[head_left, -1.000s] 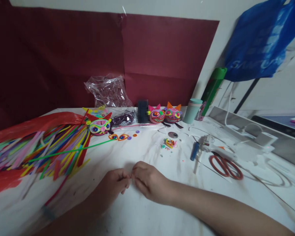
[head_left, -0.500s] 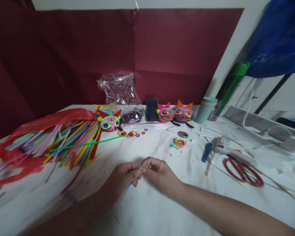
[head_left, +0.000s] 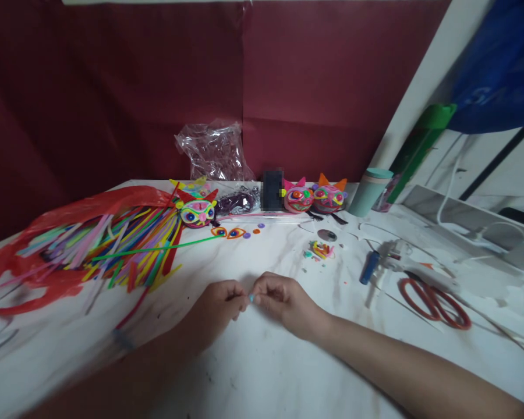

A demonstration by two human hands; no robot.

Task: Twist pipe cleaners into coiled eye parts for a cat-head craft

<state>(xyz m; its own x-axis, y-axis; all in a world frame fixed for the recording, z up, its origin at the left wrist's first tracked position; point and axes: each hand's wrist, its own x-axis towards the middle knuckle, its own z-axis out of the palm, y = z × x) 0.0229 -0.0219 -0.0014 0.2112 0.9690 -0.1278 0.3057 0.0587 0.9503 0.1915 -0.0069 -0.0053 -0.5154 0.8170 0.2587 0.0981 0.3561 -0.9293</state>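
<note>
Close together above the white table, my left hand point(head_left: 222, 301) and my right hand point(head_left: 286, 301) meet at the fingertips. Between them is a small light-blue piece point(head_left: 251, 298), too small to make out fully, perhaps a curled end of a fuzzy strip. Thumb and forefinger of each hand are pinched on it. Beyond the hands lie two orange eye shapes point(head_left: 234, 233) with blue centres and several small purple and orange discs point(head_left: 247, 235). A long green strip point(head_left: 157, 251) runs from these eyes toward a pile of coloured pipe cleaners point(head_left: 126, 244) at left.
Red plastic point(head_left: 91, 201) surrounds the pile. Three decorated animal heads point(head_left: 197, 209) stand along the back, near crumpled clear plastic point(head_left: 213, 151). A pale green cup point(head_left: 370, 192), blue lighter point(head_left: 369, 267), red-handled scissors point(head_left: 434, 302) and small scraps point(head_left: 321, 250) occupy the right side.
The light-blue strip that trailed below my left hand no longer shows; a small light-blue bit remains between the fingertips. The view has shifted slightly.
</note>
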